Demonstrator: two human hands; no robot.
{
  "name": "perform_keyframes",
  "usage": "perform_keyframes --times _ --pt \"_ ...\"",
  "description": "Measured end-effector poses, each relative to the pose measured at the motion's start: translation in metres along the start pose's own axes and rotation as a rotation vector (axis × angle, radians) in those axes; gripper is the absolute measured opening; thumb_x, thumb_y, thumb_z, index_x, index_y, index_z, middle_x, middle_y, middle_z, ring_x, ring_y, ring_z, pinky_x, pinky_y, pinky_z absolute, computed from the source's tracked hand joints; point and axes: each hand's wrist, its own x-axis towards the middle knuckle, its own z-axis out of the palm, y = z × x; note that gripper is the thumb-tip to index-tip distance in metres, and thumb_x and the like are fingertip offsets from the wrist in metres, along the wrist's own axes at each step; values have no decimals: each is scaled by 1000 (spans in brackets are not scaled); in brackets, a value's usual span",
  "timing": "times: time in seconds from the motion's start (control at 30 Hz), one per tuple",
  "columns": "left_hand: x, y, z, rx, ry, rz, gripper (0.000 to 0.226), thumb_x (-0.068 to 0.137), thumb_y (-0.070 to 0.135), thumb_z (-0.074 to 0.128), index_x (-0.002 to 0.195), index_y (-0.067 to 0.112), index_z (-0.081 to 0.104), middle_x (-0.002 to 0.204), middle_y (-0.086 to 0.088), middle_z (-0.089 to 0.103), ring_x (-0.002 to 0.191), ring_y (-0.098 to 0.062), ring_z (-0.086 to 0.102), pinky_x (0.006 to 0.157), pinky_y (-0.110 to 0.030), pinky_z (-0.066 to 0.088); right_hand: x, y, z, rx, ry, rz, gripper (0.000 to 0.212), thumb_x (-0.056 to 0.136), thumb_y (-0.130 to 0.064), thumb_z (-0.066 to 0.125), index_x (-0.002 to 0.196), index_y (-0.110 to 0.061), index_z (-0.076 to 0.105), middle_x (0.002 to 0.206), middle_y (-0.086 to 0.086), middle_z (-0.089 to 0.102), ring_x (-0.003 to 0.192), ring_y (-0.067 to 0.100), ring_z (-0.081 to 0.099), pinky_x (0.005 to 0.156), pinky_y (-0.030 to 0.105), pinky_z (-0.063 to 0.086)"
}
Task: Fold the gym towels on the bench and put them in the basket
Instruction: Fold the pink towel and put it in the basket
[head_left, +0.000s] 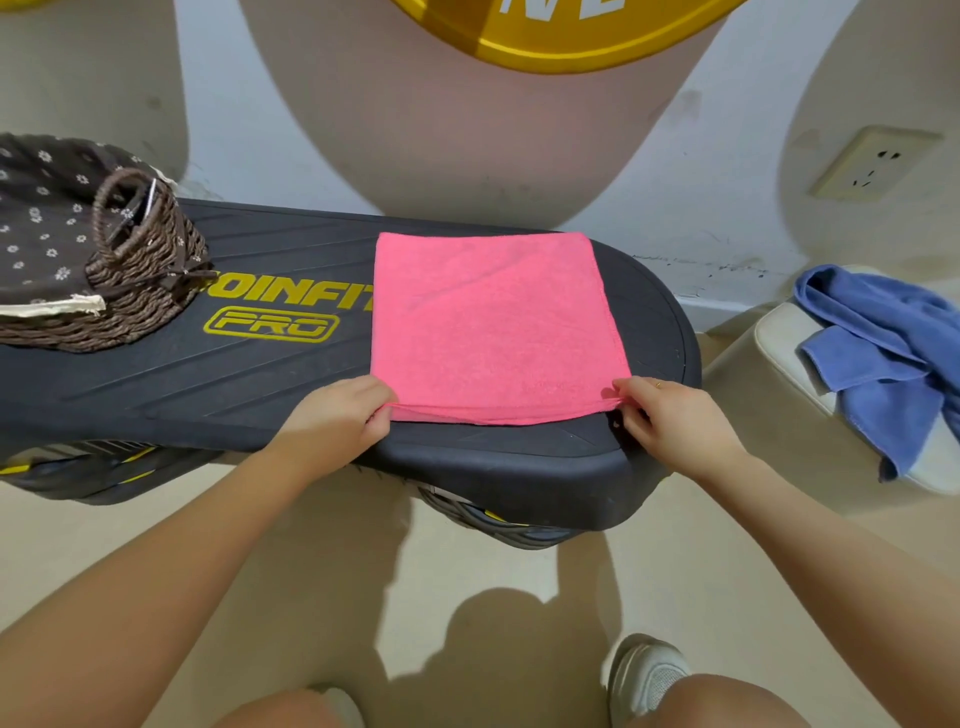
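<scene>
A pink towel (493, 322) lies flat on the black bench (249, 384), doubled over so two layers meet at its near edge. My left hand (343, 415) pinches the near left corner of the pink towel. My right hand (670, 421) pinches the near right corner. A brown wicker basket (135, 301) with a dark flowered lining stands on the bench's left end. A blue towel (883, 343) lies crumpled on a pale stool to the right of the bench.
The bench bears yellow lettering (280, 312) between basket and towel. A wall with a socket (872, 161) stands close behind. The pale stool (779, 343) sits low at the right. My shoes (644, 675) are on the beige floor below.
</scene>
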Motion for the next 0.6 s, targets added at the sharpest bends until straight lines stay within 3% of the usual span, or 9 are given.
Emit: perform_keyframes --times 0.13,0.2,0.27,0.33,0.4,0.47,0.6 --pt "7 6 -3 -164 -55 -290 24 90 17 39 84 1 56 80 -15 58 79 -34 52 67 -38 39 3 -1 -4 67 11 29 22 95 -22 45 104 -7 59 101 10 68 93 34 62 72 39 49" --pt "7 8 -4 -266 -50 -349 21 92 12 40 85 0 56 80 -18 56 81 -32 50 67 -36 35 4 0 -11 252 19 95 18 95 -22 50 99 -9 60 94 8 69 88 31 63 73 38 48" --pt "2 10 -10 -350 69 -291 29 86 15 37 82 -1 60 80 -13 57 83 -20 47 71 -29 33 3 0 -20 534 62 132 9 90 -22 57 91 -18 65 97 4 70 93 22 64 84 35 48" --pt "-1 10 -18 -428 131 -107 34 74 15 34 66 -5 60 71 -15 60 77 -18 49 71 -24 37 1 -3 -29 743 14 83 15 80 -26 53 75 -36 62 95 -2 70 98 13 61 91 25 44" --pt "-1 7 -25 -516 17 -37 30 65 19 32 51 0 50 54 -18 51 57 -24 47 56 -29 39 5 -10 -30 848 -91 73 16 67 -31 45 56 -34 55 70 -13 61 77 6 56 75 17 40" --pt "5 5 -28 -576 -83 -81 25 60 26 34 48 5 41 48 -12 38 46 -15 34 47 -25 28 12 -16 -32 936 -144 107 15 63 -27 43 48 -25 44 49 -11 41 54 2 37 55 17 28" --pt "24 -1 -33 -636 -125 -343 15 54 14 35 50 3 44 48 7 37 52 -12 34 50 -25 27 31 -9 -34 1092 -56 213 14 67 -15 39 54 -11 38 47 -12 35 49 4 30 51 23 22"
